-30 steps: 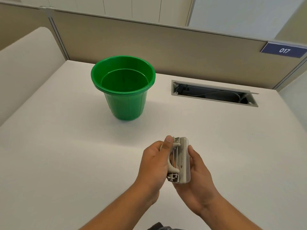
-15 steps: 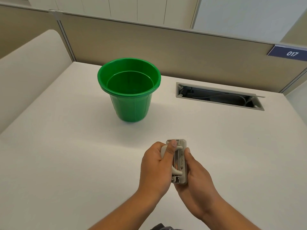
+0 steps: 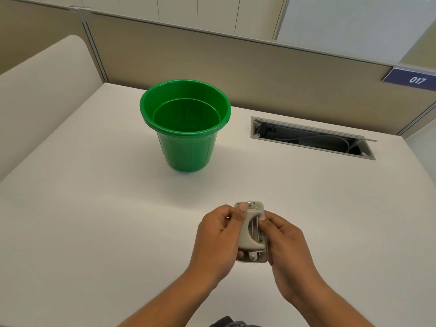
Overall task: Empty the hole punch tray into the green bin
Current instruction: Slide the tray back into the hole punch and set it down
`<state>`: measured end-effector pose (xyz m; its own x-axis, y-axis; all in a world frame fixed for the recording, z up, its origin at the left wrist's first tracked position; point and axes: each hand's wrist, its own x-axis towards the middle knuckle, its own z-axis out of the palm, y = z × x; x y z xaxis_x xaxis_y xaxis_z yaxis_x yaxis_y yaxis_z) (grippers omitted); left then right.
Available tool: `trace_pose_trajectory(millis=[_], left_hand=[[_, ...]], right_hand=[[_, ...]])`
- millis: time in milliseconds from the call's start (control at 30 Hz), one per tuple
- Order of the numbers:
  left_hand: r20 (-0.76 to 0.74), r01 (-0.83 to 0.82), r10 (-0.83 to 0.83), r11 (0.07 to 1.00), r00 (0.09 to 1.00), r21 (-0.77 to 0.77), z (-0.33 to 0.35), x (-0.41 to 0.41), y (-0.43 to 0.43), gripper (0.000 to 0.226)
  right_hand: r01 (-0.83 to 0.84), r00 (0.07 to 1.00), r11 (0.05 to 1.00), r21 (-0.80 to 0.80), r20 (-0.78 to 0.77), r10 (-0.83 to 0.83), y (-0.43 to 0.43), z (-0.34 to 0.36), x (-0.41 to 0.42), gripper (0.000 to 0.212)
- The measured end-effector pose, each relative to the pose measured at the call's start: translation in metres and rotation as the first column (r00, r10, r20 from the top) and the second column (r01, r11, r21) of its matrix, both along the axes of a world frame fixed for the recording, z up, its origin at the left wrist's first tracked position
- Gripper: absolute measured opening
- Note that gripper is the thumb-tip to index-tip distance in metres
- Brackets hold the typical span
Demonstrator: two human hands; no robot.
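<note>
Grey hole punch (image 3: 252,232), long axis running away from the person, clasped between left hand (image 3: 218,239) and right hand (image 3: 282,241), both grips closed on it above the counter (image 3: 94,232). Green bin (image 3: 186,128) stands upright well beyond the grips, path unobstructed; cable slot (image 3: 311,138) beyond-right.

The green bin (image 3: 186,128) was of glossy, smooth plastic, with light shining on its rim and inner wall. The hole punch (image 3: 252,232) looked like matt grey plastic, with small shiny metal rivets and thin metal rods. The counter (image 3: 94,220) had a matt, smooth, off-white surface. The partition (image 3: 236,74) behind it looked covered in beige cloth, with a metal strip on top. The cable slot (image 3: 311,138) had a matt grey frame.
</note>
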<state>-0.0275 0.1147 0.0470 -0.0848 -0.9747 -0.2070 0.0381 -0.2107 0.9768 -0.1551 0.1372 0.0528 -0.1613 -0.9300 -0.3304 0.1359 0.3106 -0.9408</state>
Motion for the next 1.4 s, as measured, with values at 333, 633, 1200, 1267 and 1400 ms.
trace_pose_trajectory(millis=[333, 633, 1200, 1267, 1400], left_hand=[[-0.104, 0.185, -0.169, 0.967, 0.98, 0.175, -0.003, 0.016, -0.02, 0.024], [-0.166, 0.214, -0.187, 0.962, 0.968, 0.168, 0.001, 0.022, -0.022, 0.017], [-0.297, 0.183, -0.121, 0.964, 0.947, 0.193, -0.004, 0.026, -0.018, 0.014], [-0.254, 0.162, -0.114, 0.97, 0.961, 0.18, -0.005, 0.025, -0.016, 0.012], [-0.212, 0.131, -0.09, 0.974, 0.973, 0.184, -0.005, 0.022, -0.013, 0.015]], right_hand=[[-0.003, 1.0, 0.999, 0.044, -0.003, 0.003, 0.003, -0.002, -0.006, 0.025], [-0.086, 0.995, 0.995, 0.057, -0.038, 0.088, 0.001, 0.005, -0.012, 0.027], [-0.201, 0.974, 0.967, 0.157, 0.135, 0.18, -0.01, 0.015, -0.039, 0.042], [-0.184, 0.981, 0.97, 0.159, 0.085, 0.173, -0.008, 0.014, -0.039, 0.038], [-0.192, 0.979, 0.972, 0.135, -0.039, 0.199, -0.008, 0.013, -0.04, 0.038]])
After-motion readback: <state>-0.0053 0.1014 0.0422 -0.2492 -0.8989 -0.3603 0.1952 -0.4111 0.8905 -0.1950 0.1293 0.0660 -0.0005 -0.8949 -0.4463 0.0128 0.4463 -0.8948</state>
